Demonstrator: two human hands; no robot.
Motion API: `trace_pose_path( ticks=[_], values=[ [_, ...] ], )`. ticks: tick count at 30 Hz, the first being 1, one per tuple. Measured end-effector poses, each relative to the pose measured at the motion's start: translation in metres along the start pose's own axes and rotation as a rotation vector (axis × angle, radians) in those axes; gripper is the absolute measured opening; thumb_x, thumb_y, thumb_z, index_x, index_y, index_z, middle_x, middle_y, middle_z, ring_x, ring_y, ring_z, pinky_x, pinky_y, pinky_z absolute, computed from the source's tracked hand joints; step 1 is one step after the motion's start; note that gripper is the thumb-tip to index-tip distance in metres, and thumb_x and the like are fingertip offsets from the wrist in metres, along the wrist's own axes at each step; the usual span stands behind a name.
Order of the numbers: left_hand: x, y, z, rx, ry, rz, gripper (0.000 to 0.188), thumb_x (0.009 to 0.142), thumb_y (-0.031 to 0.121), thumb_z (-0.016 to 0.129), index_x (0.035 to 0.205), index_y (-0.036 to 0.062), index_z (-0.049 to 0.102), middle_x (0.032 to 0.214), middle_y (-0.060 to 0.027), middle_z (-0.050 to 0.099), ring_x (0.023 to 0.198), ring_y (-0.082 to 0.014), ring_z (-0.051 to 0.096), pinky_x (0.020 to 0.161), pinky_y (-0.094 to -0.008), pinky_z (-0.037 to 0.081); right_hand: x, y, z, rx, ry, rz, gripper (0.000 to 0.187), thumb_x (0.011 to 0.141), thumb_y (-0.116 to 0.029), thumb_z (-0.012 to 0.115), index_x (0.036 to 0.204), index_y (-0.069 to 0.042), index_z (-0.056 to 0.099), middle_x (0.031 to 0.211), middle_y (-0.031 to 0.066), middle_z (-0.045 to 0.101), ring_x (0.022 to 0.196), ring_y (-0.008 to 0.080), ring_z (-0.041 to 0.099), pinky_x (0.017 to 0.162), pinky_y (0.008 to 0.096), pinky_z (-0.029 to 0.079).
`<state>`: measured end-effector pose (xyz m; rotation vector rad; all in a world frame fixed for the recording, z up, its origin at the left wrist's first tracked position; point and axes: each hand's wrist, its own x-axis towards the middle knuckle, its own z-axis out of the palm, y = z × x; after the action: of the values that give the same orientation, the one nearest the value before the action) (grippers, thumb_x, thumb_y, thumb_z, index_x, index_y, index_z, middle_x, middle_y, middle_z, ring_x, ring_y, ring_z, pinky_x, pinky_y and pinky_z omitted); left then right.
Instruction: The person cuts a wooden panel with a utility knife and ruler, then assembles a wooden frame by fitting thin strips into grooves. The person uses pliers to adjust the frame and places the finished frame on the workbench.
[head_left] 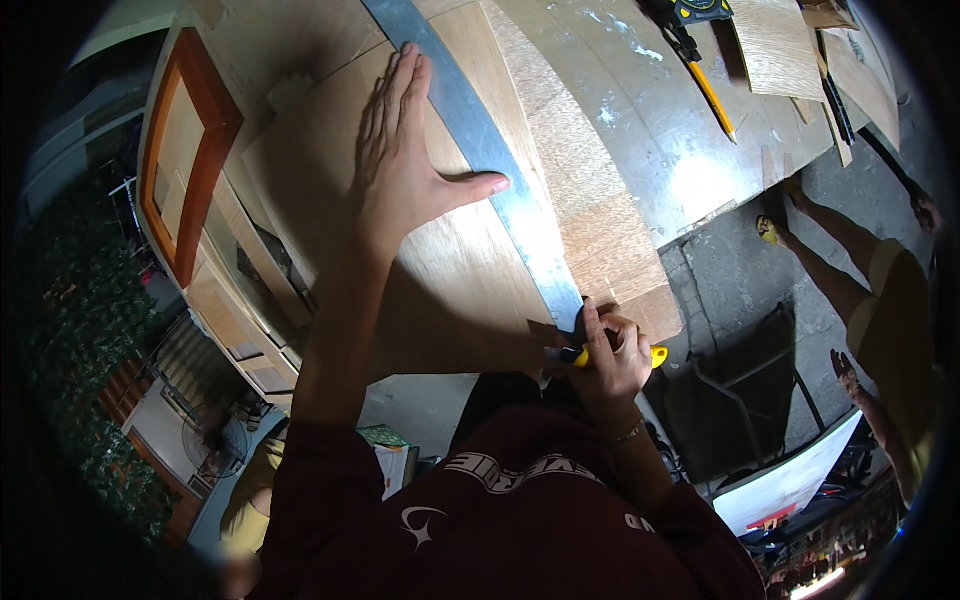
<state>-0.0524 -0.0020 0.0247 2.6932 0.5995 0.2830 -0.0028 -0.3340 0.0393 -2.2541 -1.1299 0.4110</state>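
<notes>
A long steel ruler (455,110) lies slantwise across a thin plywood sheet (460,240) on the worktable. Spread flat, my left hand (400,165) presses on the sheet, its thumb and fingertips resting on the ruler. My right hand (615,365) is closed round a yellow and black utility knife (658,357) at the ruler's near end, by the sheet's near edge. The knife's tip is hard to make out there. Another plywood piece (590,190) with a rounded edge shows along the ruler's right side.
At the back right of the table (640,90) lie a yellow pencil (712,100), a black and yellow tape measure (700,10) and a wood offcut (775,45). A reddish-brown wooden frame (215,130) stands at the left. On the right, a person (885,320) is near a dark chair (740,390).
</notes>
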Motion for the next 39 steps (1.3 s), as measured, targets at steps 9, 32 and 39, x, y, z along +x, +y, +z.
trace_pose_path(
  ticks=[9, 32, 39],
  values=[
    [-0.007, 0.014, -0.01, -0.004, -0.079, -0.097, 0.116, 0.064, 0.045, 0.093, 0.151, -0.0046, 0.036, 0.159, -0.0248, 0.035, 0.147, -0.0425, 0.034, 0.119, -0.0488, 0.033, -0.001, 0.001, -0.001, -0.042, -0.038, 0.002, 0.07, 0.063, -0.034, 0.093, 0.123, -0.005, 0.072, 0.09, 0.0079, 0.062, 0.081, 0.0224, 0.063, 0.065, 0.0365, 0.046],
    [-0.017, 0.056, -0.014, 0.016, -0.251, -0.233, 0.14, 0.057, 0.055, 0.091, 0.156, -0.0125, 0.018, 0.165, -0.03, 0.015, 0.155, -0.0423, 0.017, 0.126, -0.0536, 0.017, 0.017, -0.01, -0.047, 0.32, -0.22, 0.326, 0.048, 0.093, -0.008, 0.066, 0.135, 0.001, 0.045, 0.119, 0.0206, 0.051, 0.102, 0.0317, 0.058, 0.085, 0.0429, 0.05],
    [-0.013, 0.066, -0.012, 0.1, -0.387, -0.403, 0.144, 0.055, 0.054, 0.092, 0.159, -0.008, 0.013, 0.169, -0.0217, 0.009, 0.158, -0.0334, 0.01, 0.128, -0.0526, 0.009, 0.062, -0.019, -0.086, 0.297, -0.29, 0.339, 0.054, 0.102, -0.002, 0.052, 0.153, 0.0, 0.031, 0.093, 0.0217, 0.066, 0.069, 0.0285, 0.067, 0.064, 0.0407, 0.055]
  ],
)
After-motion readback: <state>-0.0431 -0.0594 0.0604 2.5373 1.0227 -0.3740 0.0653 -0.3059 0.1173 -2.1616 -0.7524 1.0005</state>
